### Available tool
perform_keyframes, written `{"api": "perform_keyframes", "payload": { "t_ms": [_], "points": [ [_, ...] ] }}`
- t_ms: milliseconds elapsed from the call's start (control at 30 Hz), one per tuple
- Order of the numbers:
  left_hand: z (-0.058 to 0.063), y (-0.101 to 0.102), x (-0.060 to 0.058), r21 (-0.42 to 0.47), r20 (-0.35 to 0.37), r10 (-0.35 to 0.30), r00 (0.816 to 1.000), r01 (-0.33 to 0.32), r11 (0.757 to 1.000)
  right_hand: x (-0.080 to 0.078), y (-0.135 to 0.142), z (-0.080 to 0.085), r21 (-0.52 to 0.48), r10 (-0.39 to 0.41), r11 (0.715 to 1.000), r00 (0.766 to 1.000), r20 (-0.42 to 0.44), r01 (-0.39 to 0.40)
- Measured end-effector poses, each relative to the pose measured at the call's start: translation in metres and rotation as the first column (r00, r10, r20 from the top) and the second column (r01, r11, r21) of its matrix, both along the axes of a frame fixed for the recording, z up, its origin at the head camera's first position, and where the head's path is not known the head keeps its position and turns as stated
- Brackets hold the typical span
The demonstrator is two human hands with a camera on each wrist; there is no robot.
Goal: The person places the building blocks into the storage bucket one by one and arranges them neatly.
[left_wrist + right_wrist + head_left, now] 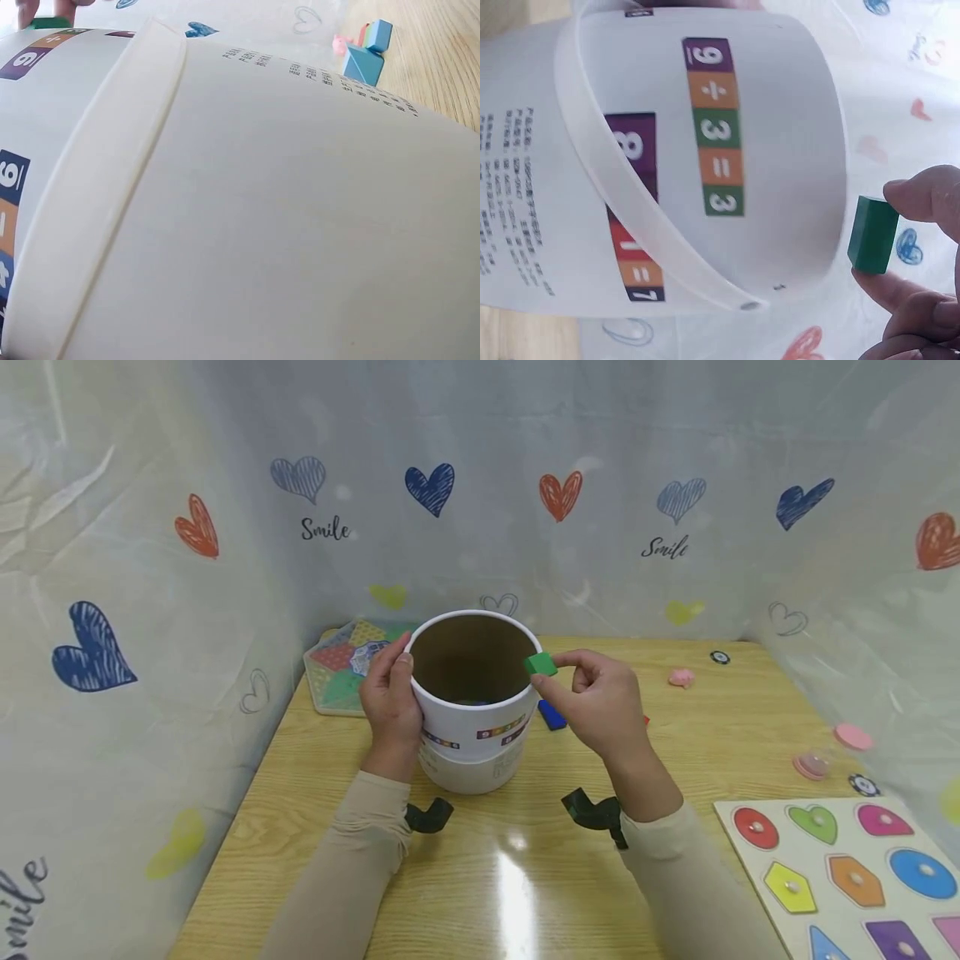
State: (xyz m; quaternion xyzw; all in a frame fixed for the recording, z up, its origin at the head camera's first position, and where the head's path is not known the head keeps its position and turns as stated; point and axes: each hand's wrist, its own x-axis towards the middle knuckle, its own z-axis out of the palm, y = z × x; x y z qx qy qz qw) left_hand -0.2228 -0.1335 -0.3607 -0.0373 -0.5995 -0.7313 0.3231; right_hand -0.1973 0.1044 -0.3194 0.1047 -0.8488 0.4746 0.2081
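Note:
A white bucket [468, 727] with printed number sums stands on the table, its round mouth facing up and toward the head camera. My left hand [392, 697] grips its left rim, thumb near the top edge. Between thumb and index finger, my right hand [600, 697] pinches a green block [541, 665] at the bucket's right rim. The right wrist view shows the same green block [874, 235] just beyond the mouth. Deep inside the bucket a little blue shows; the rest of its floor is hidden. A white handle [615, 172] hangs across the bucket's side.
A blue block [552, 715] lies right of the bucket, partly behind it. A patterned board [337, 672] lies at the back left. On the right are a shape puzzle board [817, 881], a pink figure [681, 677], a pink-based dome [812, 766] and round chips [864, 785].

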Motion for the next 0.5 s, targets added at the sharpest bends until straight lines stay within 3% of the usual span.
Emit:
{"api": "perform_keyframes", "payload": {
  "t_ms": [233, 500],
  "points": [
    [-0.0006, 0.0013, -0.0016, -0.010, -0.042, -0.002, 0.999, 0.001, 1.000, -0.0021, -0.0087, -0.0056, 0.041, -0.010, 0.999, 1.000, 0.002, 0.010],
    [-0.0009, -0.0015, -0.0007, -0.019, -0.016, 0.003, 1.000, -0.003, 1.000, -0.0033, -0.0095, -0.0076, 0.043, -0.010, 0.999, 1.000, -0.011, 0.010]
  ]
}}
